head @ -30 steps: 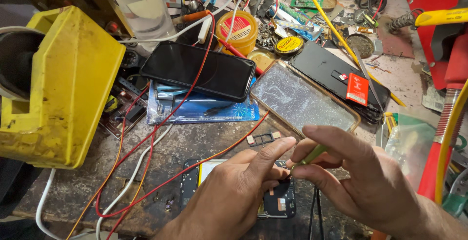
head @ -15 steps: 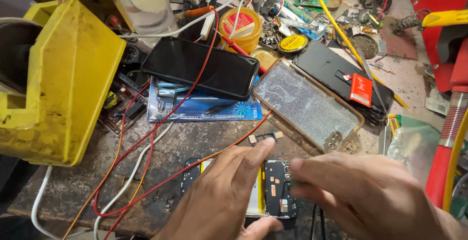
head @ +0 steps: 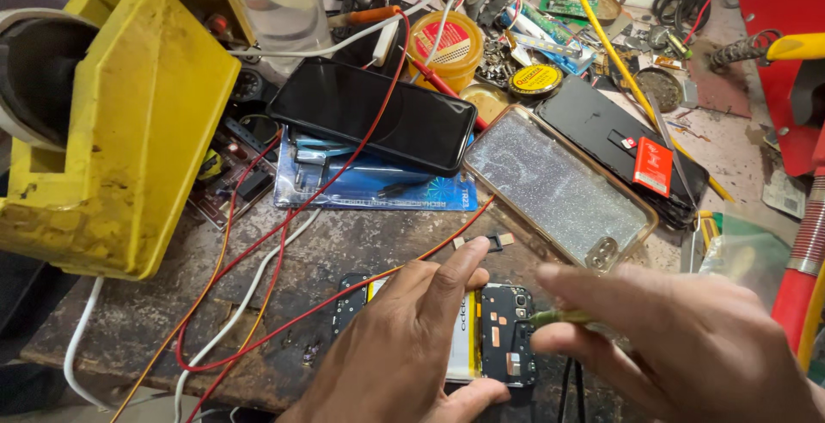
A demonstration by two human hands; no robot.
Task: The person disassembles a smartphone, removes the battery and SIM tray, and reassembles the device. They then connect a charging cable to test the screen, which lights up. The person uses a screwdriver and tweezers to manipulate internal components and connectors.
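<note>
Your left hand (head: 404, 346) lies flat and open, fingers spread over the opened phone (head: 507, 333) at six o'clock on the bench, pinning it rather than gripping it. Your right hand (head: 679, 346), at four o'clock, is pinched shut around a thin green-handled tool (head: 563, 316), its tip touching the phone's exposed circuit board. A second ago both hands hovered together above the phone; now they have spread, uncovering board and battery, so the tool work looks under way. At one o'clock lies a glittery clear case (head: 559, 187); at twelve, a black phone (head: 374, 114); at nine, a yellow tape dispenser (head: 129, 131).
</note>
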